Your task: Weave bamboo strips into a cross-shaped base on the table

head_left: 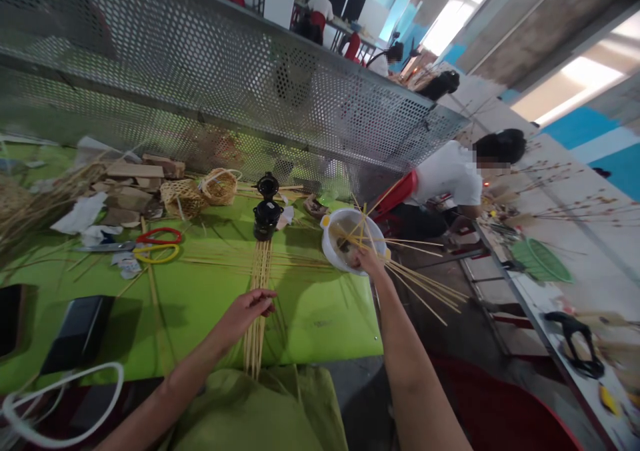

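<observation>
My left hand (pixel 254 301) hovers at a bundle of pale bamboo strips (pixel 254 348), its fingers loosely stretched to the right and apparently gripping nothing. The strips run lengthwise toward my lap from under a black lidded jar (pixel 267 219), and other thin strips (pixel 210 259) cross them sideways. On the right, my right hand (pixel 365 259) reaches into a white basin (pixel 327 248) of water. Its fingertips are down inside and blurred, so their grip cannot be made out. More bamboo strips (pixel 425 284) soak in the basin and stick out over its right rim.
Scissors (pixel 157 244) with red and yellow handles, woven baskets (pixel 220 186), wood pieces (pixel 135 171) and a black box (pixel 77 331) lie on the green table (pixel 320 331). A perforated metal screen (pixel 225 71) borders the back. A person (pixel 445 174) sits beyond the basin.
</observation>
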The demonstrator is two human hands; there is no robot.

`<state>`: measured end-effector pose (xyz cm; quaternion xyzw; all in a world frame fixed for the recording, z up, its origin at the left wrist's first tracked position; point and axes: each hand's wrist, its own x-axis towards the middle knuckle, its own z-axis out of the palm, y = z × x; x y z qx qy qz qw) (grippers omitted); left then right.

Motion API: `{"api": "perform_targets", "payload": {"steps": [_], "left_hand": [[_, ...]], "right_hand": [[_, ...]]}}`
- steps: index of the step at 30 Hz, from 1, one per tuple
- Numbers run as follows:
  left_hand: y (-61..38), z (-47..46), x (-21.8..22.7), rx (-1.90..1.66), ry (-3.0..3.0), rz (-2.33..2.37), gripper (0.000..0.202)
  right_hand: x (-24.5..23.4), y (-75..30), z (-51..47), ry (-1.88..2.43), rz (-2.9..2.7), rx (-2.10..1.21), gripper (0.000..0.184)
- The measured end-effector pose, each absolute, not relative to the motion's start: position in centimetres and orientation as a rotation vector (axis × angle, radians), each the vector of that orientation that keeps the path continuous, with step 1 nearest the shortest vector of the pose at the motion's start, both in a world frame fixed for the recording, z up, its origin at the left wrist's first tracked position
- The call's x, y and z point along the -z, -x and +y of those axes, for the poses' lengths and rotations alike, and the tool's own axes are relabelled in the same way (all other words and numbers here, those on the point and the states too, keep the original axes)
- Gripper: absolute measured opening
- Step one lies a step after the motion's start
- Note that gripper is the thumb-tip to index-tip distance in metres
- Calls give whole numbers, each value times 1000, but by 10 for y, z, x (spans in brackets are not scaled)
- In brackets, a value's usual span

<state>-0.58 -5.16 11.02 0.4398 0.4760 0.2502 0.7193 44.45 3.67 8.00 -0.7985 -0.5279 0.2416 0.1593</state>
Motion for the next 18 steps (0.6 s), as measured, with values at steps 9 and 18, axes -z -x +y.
{"api": "perform_targets", "payload": {"steps": [9,18], "left_hand": [[7,-52,-115,-585,-929,1064,52],[12,-53,-116,-625,-880,1094,59]], "right_hand": [[-106,-435,28,2157,-1233,-721,32],[-184,-416,-27,1608,-835,-464,39]]}}
